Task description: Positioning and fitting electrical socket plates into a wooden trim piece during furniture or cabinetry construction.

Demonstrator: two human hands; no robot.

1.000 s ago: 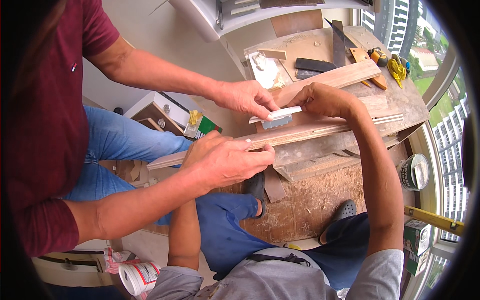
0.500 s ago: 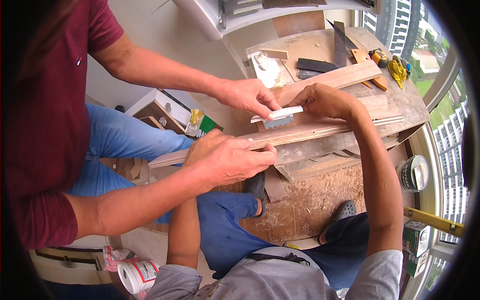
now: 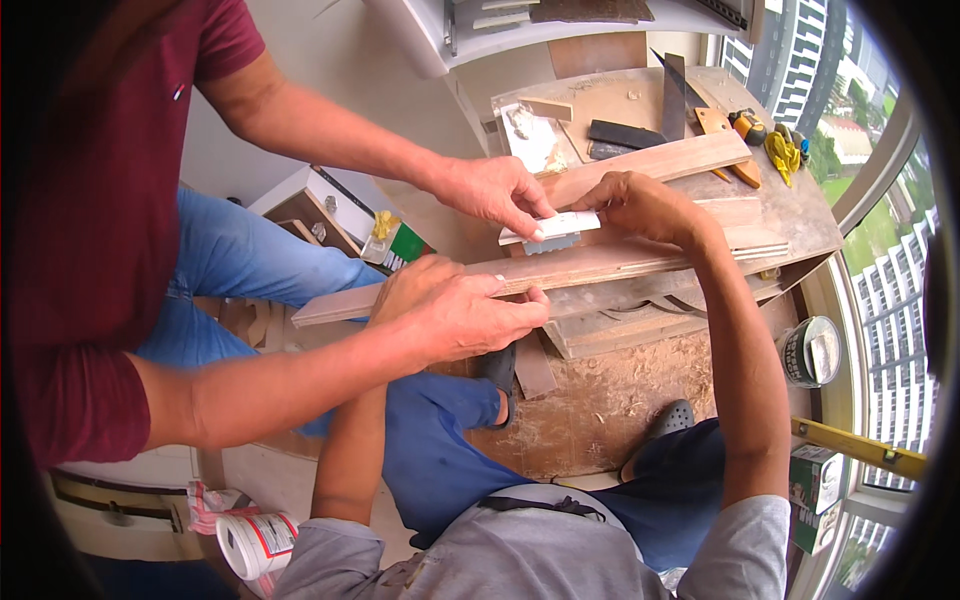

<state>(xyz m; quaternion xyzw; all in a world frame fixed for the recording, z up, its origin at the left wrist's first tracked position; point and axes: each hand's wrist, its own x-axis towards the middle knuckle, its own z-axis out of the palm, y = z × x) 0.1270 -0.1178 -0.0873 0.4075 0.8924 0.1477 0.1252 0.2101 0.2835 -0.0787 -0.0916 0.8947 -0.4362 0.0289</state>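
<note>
My left hand (image 3: 408, 283) wraps round a long plywood strip (image 3: 600, 265) that lies slanting over the bench edge. A co-worker's hand (image 3: 460, 318) covers part of my fingers and also holds the strip. Above the strip is a small white plate (image 3: 565, 224) with a grey block (image 3: 552, 243) under it, perhaps an electrical fitting. The co-worker's other hand (image 3: 497, 195) pinches its left part. My right hand (image 3: 645, 205) has curled fingers closed at the plate's right end; their tips are partly hidden.
On the wooden bench (image 3: 795, 205) lie another board (image 3: 660, 165), a try square (image 3: 674, 95), a handsaw handle (image 3: 716, 125), a tape measure (image 3: 748, 127) and yellow gloves (image 3: 783, 155). A paint can (image 3: 808, 352) and a yellow level (image 3: 860, 446) are at the right by the window.
The white plate has tipped so more of its top face shows. Both people's hands keep their hold, and the whole view has shifted slightly.
</note>
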